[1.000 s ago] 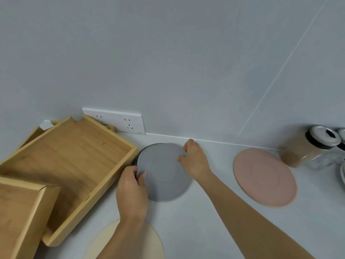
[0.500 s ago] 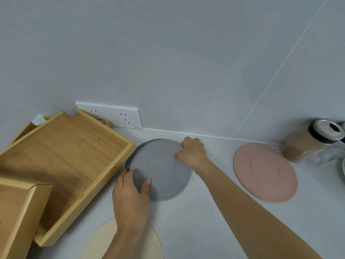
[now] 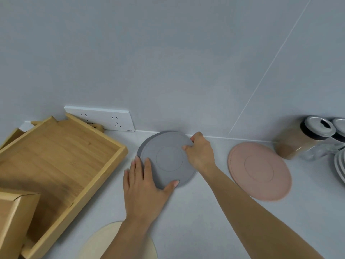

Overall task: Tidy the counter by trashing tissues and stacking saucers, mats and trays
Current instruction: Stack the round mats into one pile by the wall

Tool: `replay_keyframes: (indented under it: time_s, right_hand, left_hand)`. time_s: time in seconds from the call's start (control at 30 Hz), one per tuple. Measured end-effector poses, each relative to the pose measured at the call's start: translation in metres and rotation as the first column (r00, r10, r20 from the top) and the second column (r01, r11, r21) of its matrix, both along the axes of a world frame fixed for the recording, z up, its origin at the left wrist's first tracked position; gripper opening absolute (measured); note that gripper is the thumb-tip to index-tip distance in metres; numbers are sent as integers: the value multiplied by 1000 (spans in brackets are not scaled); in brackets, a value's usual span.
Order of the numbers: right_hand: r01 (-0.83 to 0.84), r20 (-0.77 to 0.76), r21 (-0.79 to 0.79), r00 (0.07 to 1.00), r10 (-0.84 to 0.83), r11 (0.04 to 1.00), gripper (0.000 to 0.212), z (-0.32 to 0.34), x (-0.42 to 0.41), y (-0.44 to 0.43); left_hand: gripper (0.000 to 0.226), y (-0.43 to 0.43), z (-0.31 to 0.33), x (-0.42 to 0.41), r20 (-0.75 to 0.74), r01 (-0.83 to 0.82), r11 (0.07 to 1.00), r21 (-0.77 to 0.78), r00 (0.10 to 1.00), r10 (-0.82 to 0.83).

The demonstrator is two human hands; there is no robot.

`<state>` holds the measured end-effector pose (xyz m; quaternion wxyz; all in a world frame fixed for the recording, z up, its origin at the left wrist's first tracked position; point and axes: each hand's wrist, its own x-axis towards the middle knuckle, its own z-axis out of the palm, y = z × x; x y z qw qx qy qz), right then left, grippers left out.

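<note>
A round grey mat lies on the counter near the wall, on top of a second grey mat whose edge shows at its upper left. My left hand rests flat on the top mat's near-left edge, fingers spread. My right hand pinches the top mat's far-right rim. A pink round mat lies flat to the right. A beige round mat lies at the near edge, partly under my left forearm.
A large wooden tray sits tilted at the left, with a smaller wooden tray leaning on its near corner. A wall socket is behind it. A jar with a metal lid and stacked white saucers stand at the far right.
The left hand has opened and spread flat on the grey mat. The top grey mat now sits slightly offset, showing a second grey mat's edge beneath it.
</note>
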<state>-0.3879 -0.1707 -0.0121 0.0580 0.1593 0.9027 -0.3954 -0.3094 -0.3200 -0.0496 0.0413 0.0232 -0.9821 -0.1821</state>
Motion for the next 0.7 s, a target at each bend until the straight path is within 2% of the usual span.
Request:
replay_keyframes:
  time_s: [0.13,0.3,0.43,0.53,0.7]
  right_hand:
    - [-44,-29,201,998,51,979,25,-9,1,2]
    - [-30,-135,428,986,97,903,42,-15,5,3]
    - [-36,-265,439,950,167,898,67,-12,19,10]
    - [70,-402,482,904,149,873,80,-6,39,24]
    - [151,-409,607,901,143,780,82,7,73,65]
  left_hand:
    - [106,-1,-3,0,7,2,1000,-12,1000,-2]
    - [108,-1,3,-1,51,12,999,-39,999,-10]
    - [99,5,18,-1,23,18,1000,-6,1000,-17]
    - [87,18,33,-1,-93,74,997,0,993,-74]
    - [83,49,52,-7,-179,175,984,-24,968,-176]
